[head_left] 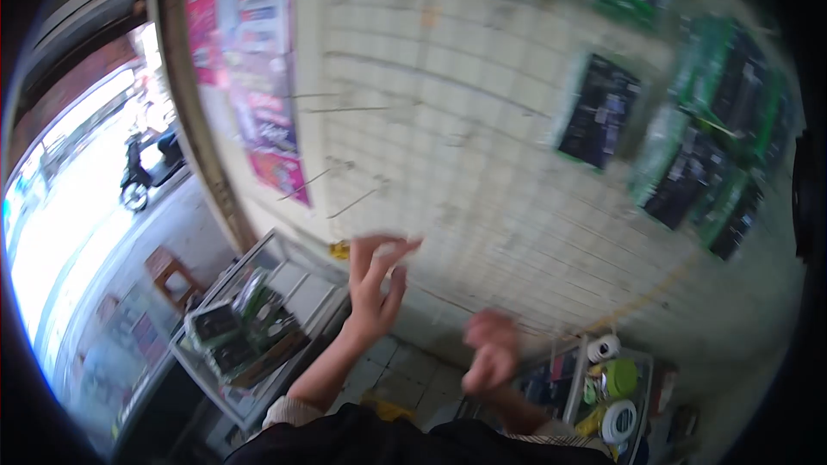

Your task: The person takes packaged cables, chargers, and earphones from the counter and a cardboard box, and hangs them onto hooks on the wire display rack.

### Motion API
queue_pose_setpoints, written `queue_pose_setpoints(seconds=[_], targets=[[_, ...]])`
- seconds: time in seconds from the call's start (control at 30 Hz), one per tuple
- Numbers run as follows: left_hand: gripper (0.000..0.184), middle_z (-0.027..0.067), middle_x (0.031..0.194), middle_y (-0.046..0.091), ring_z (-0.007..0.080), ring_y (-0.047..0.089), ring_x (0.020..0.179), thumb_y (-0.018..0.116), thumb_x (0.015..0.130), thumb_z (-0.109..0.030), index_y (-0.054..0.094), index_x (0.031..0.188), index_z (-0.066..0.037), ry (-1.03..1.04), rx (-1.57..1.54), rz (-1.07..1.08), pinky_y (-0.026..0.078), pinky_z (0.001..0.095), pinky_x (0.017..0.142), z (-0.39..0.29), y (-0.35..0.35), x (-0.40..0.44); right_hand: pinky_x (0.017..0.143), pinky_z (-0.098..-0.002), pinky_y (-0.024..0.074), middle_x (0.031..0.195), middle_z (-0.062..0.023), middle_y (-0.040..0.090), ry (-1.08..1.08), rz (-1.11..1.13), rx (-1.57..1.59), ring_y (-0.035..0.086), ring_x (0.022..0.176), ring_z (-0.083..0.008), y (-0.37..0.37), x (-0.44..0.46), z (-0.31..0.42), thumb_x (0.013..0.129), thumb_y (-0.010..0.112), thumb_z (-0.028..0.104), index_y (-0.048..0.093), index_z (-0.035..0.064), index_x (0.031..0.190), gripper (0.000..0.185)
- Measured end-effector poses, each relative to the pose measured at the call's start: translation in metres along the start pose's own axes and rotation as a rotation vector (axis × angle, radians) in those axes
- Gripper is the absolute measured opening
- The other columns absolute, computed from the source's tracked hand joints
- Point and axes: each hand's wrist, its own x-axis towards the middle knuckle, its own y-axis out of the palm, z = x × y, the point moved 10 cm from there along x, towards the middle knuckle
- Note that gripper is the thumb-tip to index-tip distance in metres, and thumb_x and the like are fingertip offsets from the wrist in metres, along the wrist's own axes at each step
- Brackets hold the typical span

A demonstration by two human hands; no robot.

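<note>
My left hand point(375, 286) is raised in front of the wall grid, its fingers apart and nothing visible in it. Lower and to the right, my right hand point(493, 349) is smeared by motion, so its grip cannot be made out. Both hands appear apart from the white wire grid point(448, 181) on the wall. Bare metal hooks point(349, 109) stick out of the grid above my left hand. A dark packet in clear and green plastic point(600, 112) hangs on the grid, up and right of my hands.
More green-wrapped packets point(689, 176) hang at the right. On the left, a glass case point(314, 284) bears a box of packets point(250, 331). A shelf at lower right holds a green container point(618, 377) and a white round-lidded one point(618, 422). Outside the doorway stands a motorbike point(151, 168).
</note>
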Motion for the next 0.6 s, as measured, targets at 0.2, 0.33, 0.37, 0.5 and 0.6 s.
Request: queue_pose_setpoints(seconds=[0.2,0.33,0.37,0.5,0.6], targets=[[0.023,0.0124,0.097,0.053,0.0251,0.057,0.086,0.052,0.082,-0.003,0.061,0.102,-0.009,-1.123,0.372,0.002,0.046,0.0335,0.076,0.157,-0.156,-0.398,0.067,-0.0341,0.0458,0.088,-0.0103,0.056,1.044,0.989,0.158,0.057,0.079,-0.0246,0.149,-0.402,-0.078,0.086,0.049,0.008,0.06,0.0088,0.096,0.015],[0.021,0.0127,0.096,0.054,0.0265,0.059,0.083,0.051,0.082,-0.008,0.06,0.101,-0.01,-1.597,0.696,-0.259,0.047,0.0351,0.076,0.078,-0.265,-0.639,0.073,-0.0407,0.0433,0.092,-0.0087,0.059,1.1,2.001,-0.088,0.057,0.08,-0.0241,0.046,-0.665,-0.111,0.087,0.05,0.017,0.06,0.0097,0.101,0.019],[0.021,0.0124,0.096,0.056,0.0266,0.059,0.082,0.051,0.081,-0.009,0.06,0.101,-0.01,-1.751,0.751,-0.465,0.047,0.0352,0.076,0.042,-0.283,-0.693,0.074,-0.0406,0.0434,0.091,-0.0084,0.059,1.164,2.11,-0.168,0.057,0.08,-0.0236,0.02,-0.681,-0.126,0.086,0.05,0.017,0.06,0.0096,0.101,0.019],[0.021,0.0115,0.091,0.059,0.0259,0.059,0.084,0.052,0.08,-0.012,0.062,0.098,-0.01,-2.048,0.819,-1.035,0.047,0.036,0.077,-0.065,-0.271,-0.845,0.078,-0.0399,0.0437,0.09,-0.0069,0.062,1.228,2.021,-0.266,0.058,0.079,-0.0213,0.029,-0.668,-0.187,0.085,0.051,0.018,0.061,0.0091,0.1,0.021],[0.02,0.0124,0.088,0.061,0.0263,0.058,0.085,0.052,0.08,-0.014,0.063,0.096,-0.01,-2.179,0.648,-0.709,0.046,0.0362,0.078,-0.05,-0.237,-0.818,0.083,-0.0391,0.0442,0.104,-0.0158,0.06,1.159,1.78,-0.254,0.055,0.1,-0.0311,0.122,-0.588,-0.198,0.08,0.055,0.024,0.059,0.0073,0.101,0.027]])
